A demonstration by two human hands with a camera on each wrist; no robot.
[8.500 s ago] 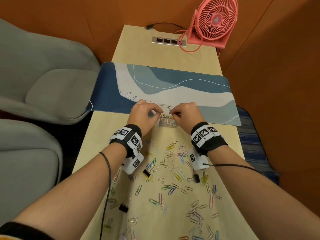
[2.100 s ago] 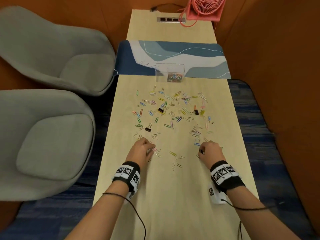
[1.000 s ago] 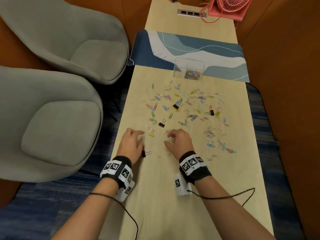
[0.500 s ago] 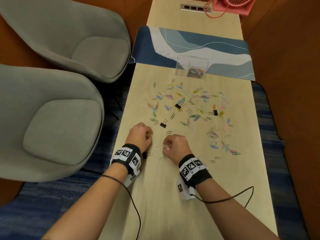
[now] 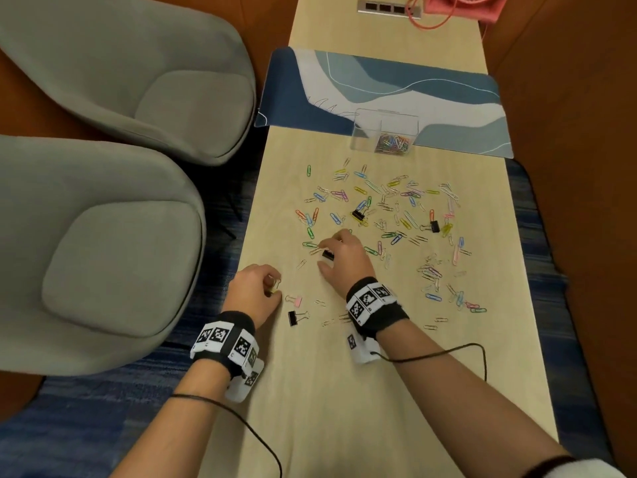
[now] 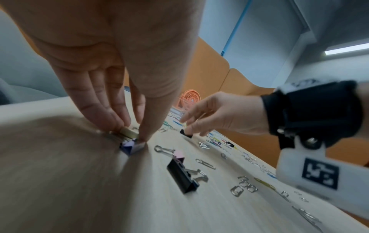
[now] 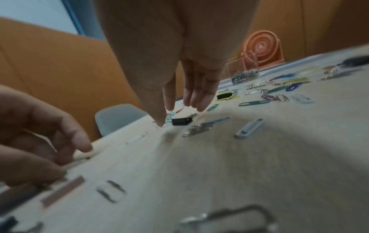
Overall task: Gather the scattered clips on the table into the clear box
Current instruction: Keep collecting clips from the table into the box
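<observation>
Pale wooden table (image 5: 344,391) at frame centre carries light, slippery wire clips (image 5: 396,215), best pinched by their edges, below the clear box (image 5: 386,132); the left hand (image 5: 253,291) pinches a few, while the right hand (image 5: 344,260) spreads loose fingers over a black binder clip (image 5: 327,254).

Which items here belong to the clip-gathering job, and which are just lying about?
Job:
scattered clips
clear box
left hand, pinching clips
right hand, reaching for a black binder clip

Bystanders:
desk mat
pink fan
grey chairs
</observation>
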